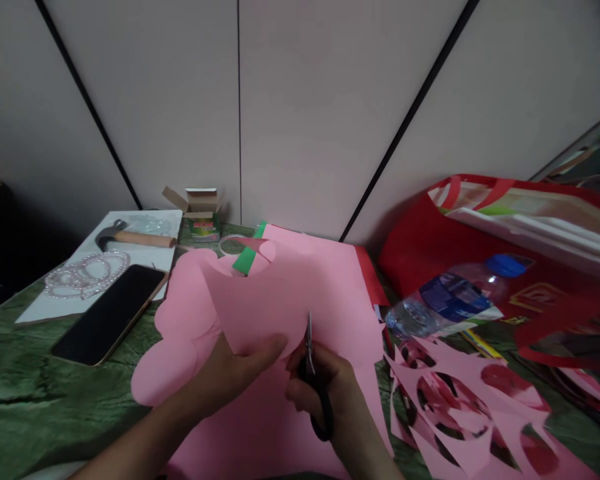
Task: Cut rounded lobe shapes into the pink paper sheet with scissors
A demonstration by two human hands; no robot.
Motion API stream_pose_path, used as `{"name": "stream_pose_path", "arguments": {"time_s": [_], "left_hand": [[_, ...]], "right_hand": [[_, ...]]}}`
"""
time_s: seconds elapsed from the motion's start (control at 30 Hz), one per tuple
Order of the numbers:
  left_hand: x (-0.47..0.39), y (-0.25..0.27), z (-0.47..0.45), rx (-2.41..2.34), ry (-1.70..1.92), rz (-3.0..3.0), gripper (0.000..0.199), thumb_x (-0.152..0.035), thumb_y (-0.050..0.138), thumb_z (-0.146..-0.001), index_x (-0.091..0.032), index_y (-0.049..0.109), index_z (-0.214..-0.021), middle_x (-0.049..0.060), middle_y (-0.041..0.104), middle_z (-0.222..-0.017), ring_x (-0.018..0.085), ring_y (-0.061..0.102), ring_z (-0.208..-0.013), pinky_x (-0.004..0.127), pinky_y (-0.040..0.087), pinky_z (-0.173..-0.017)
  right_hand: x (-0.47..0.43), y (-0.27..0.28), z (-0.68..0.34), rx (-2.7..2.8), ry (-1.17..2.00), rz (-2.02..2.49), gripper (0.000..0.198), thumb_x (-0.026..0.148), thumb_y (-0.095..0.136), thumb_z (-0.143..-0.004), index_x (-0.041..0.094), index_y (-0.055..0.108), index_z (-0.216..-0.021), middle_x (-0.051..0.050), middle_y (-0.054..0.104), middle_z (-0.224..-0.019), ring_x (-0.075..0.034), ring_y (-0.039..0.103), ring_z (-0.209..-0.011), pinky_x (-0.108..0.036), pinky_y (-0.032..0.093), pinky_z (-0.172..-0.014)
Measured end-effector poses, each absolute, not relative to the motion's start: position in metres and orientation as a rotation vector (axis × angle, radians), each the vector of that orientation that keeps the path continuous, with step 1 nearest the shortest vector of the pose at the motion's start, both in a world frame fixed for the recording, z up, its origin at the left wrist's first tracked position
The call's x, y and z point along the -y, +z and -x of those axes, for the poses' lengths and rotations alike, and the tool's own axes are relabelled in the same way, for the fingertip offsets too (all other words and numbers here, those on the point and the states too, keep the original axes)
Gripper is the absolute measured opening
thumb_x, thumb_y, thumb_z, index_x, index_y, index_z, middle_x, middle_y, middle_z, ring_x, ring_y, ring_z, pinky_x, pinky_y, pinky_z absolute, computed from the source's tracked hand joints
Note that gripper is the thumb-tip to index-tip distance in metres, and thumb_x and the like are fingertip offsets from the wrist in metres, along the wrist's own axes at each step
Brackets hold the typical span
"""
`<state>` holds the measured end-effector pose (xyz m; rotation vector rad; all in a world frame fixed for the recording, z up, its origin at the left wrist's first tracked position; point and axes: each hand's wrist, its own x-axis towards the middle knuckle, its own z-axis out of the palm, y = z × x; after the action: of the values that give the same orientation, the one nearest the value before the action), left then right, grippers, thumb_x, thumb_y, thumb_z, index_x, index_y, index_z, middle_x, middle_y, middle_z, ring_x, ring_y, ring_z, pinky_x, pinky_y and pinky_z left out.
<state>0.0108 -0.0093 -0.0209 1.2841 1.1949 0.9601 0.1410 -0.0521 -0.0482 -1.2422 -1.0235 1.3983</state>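
Observation:
My right hand is closed around a pair of scissors with black handles, its blades pointing up and away at the edge of a pink paper sheet. That sheet is gripped by my left hand, thumb on top and the other fingers hidden beneath. Under both hands lie larger pink sheets. To the left, several rounded pink cut-outs overlap in a pile. At the far side, a strip of green paper and a red sheet edge show.
Pink scraps with cut holes lie at right, near a water bottle leaning by a red bag. On the left are a phone, a hammer, a beaded string and an opened small box. A wall panel stands behind.

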Motion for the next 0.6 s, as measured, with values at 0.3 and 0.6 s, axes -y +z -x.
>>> {"name": "stream_pose_path", "arguments": {"time_s": [0.3, 0.6], "left_hand": [[0.0111, -0.019, -0.0119, -1.112, 0.857, -1.315, 0.02, -0.031, 0.056, -0.068, -0.018, 0.061, -0.082, 0.005, 0.07, -0.077, 0.023, 0.064, -0.078, 0.034, 0.051, -0.068], [0.0117, -0.0208, -0.0117, -1.127, 0.872, -1.317, 0.021, -0.031, 0.058, -0.067, -0.018, 0.062, -0.082, 0.006, 0.07, -0.084, 0.025, 0.063, -0.084, 0.035, 0.051, -0.071]], "right_hand": [[0.0544, -0.052, -0.1469, 1.04, 1.403, 1.144, 0.026, 0.027, 0.072, -0.058, 0.017, 0.053, -0.072, 0.004, 0.046, -0.061, -0.01, 0.04, -0.055, -0.021, 0.031, -0.048], [0.0544, -0.0508, -0.1464, 1.032, 1.404, 1.165, 0.027, 0.026, 0.073, -0.058, 0.016, 0.054, -0.075, 0.004, 0.047, -0.061, -0.01, 0.04, -0.056, -0.021, 0.031, -0.049]]}}
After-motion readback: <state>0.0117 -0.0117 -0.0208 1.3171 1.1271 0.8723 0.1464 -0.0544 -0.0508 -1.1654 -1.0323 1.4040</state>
